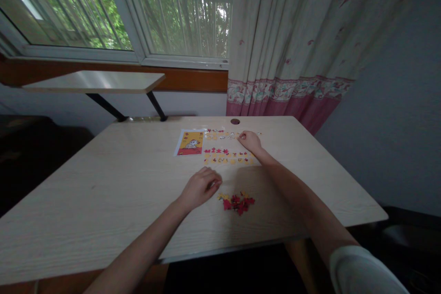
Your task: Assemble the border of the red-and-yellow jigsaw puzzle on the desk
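My right hand (251, 141) reaches to the far rows of small jigsaw pieces (213, 138), its thumb and forefinger pinched on a puzzle piece that the fingertips mostly cover. Closer to me, my left hand (201, 187) is held low over the table with curled fingers, thumb and forefinger tips close together. Whatever it may hold is hidden. Just right of it lies a loose heap of red and yellow puzzle pieces (237, 203). More pieces (229, 160), red and yellow, are laid out in rows between my hands. Left of the rows is a picture sheet (190, 142) with a spotted dog on yellow and red.
The pale wooden table (113, 193) has a round cable hole (235, 121) near its back edge. A raised shelf (99, 81) on dark legs stands at the back left. Behind are a barred window (182, 18) and a patterned curtain (285, 46).
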The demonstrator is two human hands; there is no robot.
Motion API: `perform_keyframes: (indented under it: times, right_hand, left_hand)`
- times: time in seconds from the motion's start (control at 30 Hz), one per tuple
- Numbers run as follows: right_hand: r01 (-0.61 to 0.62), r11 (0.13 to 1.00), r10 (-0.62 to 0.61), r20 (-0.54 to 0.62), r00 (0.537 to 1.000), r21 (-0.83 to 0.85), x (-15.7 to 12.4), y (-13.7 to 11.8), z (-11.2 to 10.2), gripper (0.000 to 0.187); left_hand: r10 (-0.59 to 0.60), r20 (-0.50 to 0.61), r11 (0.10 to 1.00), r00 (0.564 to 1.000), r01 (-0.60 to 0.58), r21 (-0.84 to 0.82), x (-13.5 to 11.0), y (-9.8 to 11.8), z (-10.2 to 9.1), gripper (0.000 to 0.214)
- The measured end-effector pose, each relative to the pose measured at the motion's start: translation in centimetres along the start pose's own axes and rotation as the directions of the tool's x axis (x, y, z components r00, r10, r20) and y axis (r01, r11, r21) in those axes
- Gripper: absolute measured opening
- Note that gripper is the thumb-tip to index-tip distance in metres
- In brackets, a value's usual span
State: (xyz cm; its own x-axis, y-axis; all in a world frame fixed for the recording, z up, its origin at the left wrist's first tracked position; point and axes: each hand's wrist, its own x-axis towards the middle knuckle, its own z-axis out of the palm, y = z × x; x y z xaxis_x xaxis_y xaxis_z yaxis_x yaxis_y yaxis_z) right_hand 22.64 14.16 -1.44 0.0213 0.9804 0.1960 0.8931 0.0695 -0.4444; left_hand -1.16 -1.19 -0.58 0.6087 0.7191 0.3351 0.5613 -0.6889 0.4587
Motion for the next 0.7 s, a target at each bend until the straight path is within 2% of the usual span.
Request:
perform_keyframes:
  times: [0.27,0.43,0.53,0.6,0.7]
  right_hand:
    - [-0.021,1.0,0.02,-0.008,1.0,-0.016,0.2,-0.1,0.3,0.02]
    - [0.021,1.0,-0.021,-0.021,1.0,-0.003,-0.7,-0.2,-0.7,0.02]
    - [0.21,0.977,-0.208,-0.047,0.977,0.045,-2.8,0.0,-1.9,0.017]
    - [0.381,0.92,-0.381,-0.026,0.924,0.095,-5.0,0.3,-2.6,0.015]
    - [0.554,0.816,-0.568,0.054,0.821,0.165,-8.7,0.7,-3.3,0.013]
  left_hand:
    - [0.0,0.005,1.0,1.0,0.0,-0.011,0.0,0.0,0.1,0.017]
    - [0.006,0.019,1.0,1.0,-0.006,-0.02,0.0,0.2,-0.1,0.017]
    - [0.047,0.062,0.997,0.997,-0.043,-0.067,0.1,0.7,-0.4,0.016]
    - [0.091,0.102,0.992,0.991,-0.081,-0.1,0.1,1.0,-0.6,0.015]
    - [0.137,0.15,0.986,0.979,-0.12,-0.115,0.0,1.4,-1.1,0.019]
